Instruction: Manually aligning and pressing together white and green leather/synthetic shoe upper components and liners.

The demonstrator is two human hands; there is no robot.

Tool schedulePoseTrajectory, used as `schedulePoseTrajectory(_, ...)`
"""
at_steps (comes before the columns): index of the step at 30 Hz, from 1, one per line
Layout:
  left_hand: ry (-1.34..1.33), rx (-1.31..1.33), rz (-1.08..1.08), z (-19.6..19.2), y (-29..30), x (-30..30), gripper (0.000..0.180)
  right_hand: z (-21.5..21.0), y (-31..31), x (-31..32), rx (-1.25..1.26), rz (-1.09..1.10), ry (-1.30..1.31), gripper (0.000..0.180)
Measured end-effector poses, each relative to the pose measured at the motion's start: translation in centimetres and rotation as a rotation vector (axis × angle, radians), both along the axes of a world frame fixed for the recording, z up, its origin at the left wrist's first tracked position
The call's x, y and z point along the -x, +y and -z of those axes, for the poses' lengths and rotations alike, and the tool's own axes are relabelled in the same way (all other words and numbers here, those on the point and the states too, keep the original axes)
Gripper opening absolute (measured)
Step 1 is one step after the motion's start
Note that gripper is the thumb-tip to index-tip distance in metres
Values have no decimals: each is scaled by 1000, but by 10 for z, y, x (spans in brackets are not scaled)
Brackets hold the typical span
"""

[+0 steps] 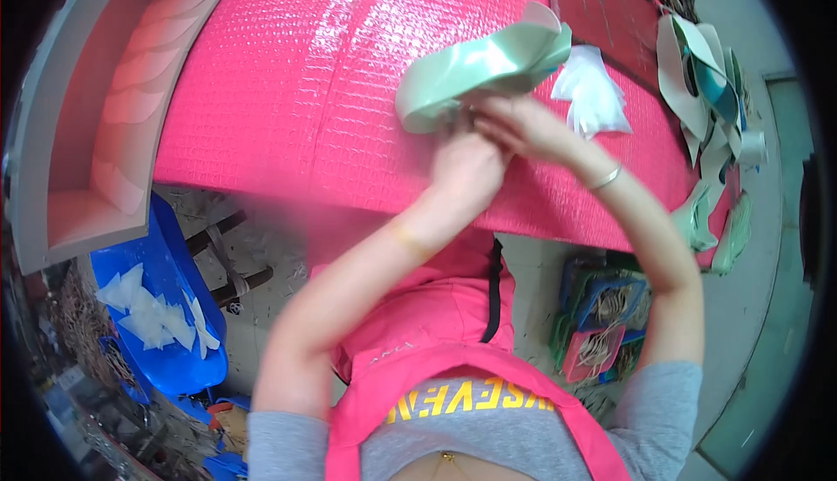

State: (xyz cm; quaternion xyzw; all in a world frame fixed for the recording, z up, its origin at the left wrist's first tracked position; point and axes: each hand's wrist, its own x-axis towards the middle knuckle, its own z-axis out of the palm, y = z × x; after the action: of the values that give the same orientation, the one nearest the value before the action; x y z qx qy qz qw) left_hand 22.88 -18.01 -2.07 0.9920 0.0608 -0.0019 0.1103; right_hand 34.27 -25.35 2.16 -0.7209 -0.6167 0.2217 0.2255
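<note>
A pale green shoe (478, 64) with a glossy upper is held above the pink padded table (288, 88). My left hand (466, 163) grips it from below near its rear end. My right hand (523, 125) reaches across beside the left, with its fingers on the underside of the shoe. A thin bracelet sits on my right wrist. Both hands are blurred by motion, so the exact finger hold is unclear.
A pile of clear plastic bags (593, 90) lies just right of the shoe. Several pale green shoes and upper pieces (711, 88) crowd the table's right edge. A blue bin (166, 307) with white pieces stands lower left, small baskets (602, 324) lower right, a grey shelf (78, 132) at left.
</note>
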Motion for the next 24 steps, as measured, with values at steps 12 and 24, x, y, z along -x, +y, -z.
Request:
schedulePoseTrajectory(12, -74, -638, 356, -37, 79, 47, 14, 37, 23, 39, -288, 69, -309, 52)
schedulePoseTrajectory(24, -279, -475, 495, -37, 52, 54, 29, -24, -5, 25, -31, -335, -975, 11)
